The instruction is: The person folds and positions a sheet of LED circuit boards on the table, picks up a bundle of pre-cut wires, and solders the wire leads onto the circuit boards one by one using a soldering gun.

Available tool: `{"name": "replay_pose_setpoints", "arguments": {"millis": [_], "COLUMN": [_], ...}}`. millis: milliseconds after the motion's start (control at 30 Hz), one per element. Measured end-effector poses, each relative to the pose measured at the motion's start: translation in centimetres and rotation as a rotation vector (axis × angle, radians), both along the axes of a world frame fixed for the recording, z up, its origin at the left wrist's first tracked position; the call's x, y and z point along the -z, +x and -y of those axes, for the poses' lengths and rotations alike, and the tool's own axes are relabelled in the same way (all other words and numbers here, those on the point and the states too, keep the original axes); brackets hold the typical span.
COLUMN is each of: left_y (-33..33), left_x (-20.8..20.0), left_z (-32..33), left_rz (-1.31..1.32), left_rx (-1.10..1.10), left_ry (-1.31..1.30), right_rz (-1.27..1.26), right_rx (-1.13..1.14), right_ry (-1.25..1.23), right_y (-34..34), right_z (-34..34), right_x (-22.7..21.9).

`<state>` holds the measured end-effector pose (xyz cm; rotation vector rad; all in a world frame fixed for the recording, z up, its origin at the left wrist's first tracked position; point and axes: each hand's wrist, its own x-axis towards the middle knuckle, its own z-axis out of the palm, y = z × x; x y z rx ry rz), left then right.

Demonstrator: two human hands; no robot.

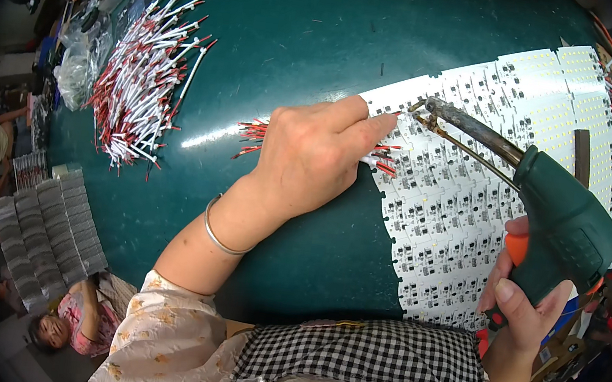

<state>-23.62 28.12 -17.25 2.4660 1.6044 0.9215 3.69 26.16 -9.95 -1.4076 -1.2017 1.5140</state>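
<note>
My left hand (312, 150) is closed around a small bundle of red and white wires (385, 159), whose ends stick out on both sides of the fist. Its thumb and forefinger reach to the near-left corner area of the white LED circuit boards (442, 200), at a red wire end. My right hand (524, 309) grips a green soldering gun (566, 215) with an orange trigger. The gun's metal tip (427, 108) is just right of my left fingertips, over the boards' upper left edge. Whether it touches a pad I cannot tell.
A heap of red and white wires (148, 80) lies on the green table (301, 45) at the left. Clear plastic bags (82, 57) lie beyond it. Stacked grey parts (48, 236) stand at the lower left, near another person (80, 320). A dark strip (581, 158) rests on the boards.
</note>
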Motion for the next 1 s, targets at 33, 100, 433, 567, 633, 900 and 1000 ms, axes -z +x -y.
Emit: {"name": "replay_pose_setpoints", "arguments": {"millis": [33,100,433,567,633,900,1000], "left_y": [-0.1,-0.2,-0.2,-0.2,-0.2,-0.2,-0.2], "left_x": [-0.1,0.0,0.4,0.5,0.6,0.7,0.7], "left_z": [0.0,-0.1,0.0,0.0,0.0,0.0,0.0], "left_rz": [0.001,0.098,0.104,0.113,0.108,0.085,0.070], "left_rx": [0.000,-0.015,-0.035,-0.028,-0.028,-0.028,-0.029], "left_ry": [0.001,-0.098,-0.105,-0.105,-0.101,-0.083,-0.088], "right_rz": [0.001,0.010,0.023,-0.007,-0.004,-0.040,-0.099], "right_rx": [0.000,0.026,-0.013,-0.016,-0.039,0.017,0.025], "right_ry": [0.001,0.033,-0.007,0.007,0.009,-0.005,-0.032], "right_y": [-0.2,-0.7,-0.5,-0.7,-0.4,-0.3,0.5], "right_z": [0.0,0.1,0.6,0.5,0.5,-0.1,0.3], "right_x": [0.0,0.2,1.2,1.4,1.5,0.3,0.2]}}
